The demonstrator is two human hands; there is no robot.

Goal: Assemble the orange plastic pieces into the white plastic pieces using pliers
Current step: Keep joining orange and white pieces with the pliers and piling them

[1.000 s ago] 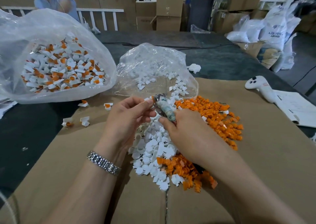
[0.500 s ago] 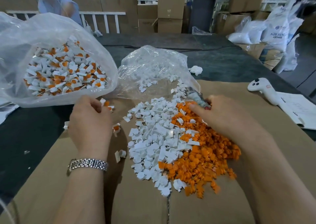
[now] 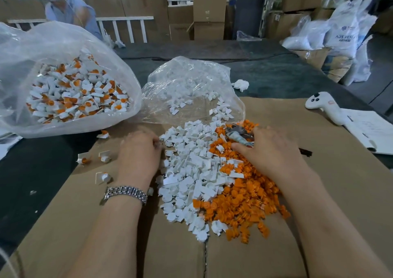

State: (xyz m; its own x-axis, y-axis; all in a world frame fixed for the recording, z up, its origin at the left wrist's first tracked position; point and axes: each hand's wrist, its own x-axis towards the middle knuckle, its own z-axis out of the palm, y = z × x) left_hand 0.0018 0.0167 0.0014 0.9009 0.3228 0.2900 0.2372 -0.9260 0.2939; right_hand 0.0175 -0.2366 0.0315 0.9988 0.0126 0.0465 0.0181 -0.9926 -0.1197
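Observation:
A heap of white plastic pieces (image 3: 189, 171) lies on the cardboard (image 3: 340, 192), with a heap of orange pieces (image 3: 242, 201) touching its right side. My right hand (image 3: 274, 154) rests on the far end of the orange heap and grips the pliers (image 3: 238, 134), whose metal jaws point left. My left hand (image 3: 139, 152) lies at the left edge of the white heap, fingertips curled at the pieces there; what they hold is hidden. A steel watch is on my left wrist.
A big clear bag (image 3: 63, 82) of assembled white-and-orange pieces sits at the far left. A smaller clear bag (image 3: 191, 90) of white pieces lies behind the heaps. A few assembled pieces (image 3: 84, 157) lie loose at left. A white controller (image 3: 323, 107) and papers (image 3: 370, 129) are at right.
My hands, first together over the heaps with a piece at the pliers, parted. My left hand went left toward the loose pieces, then came back to the white heap. My right hand dropped onto the orange heap.

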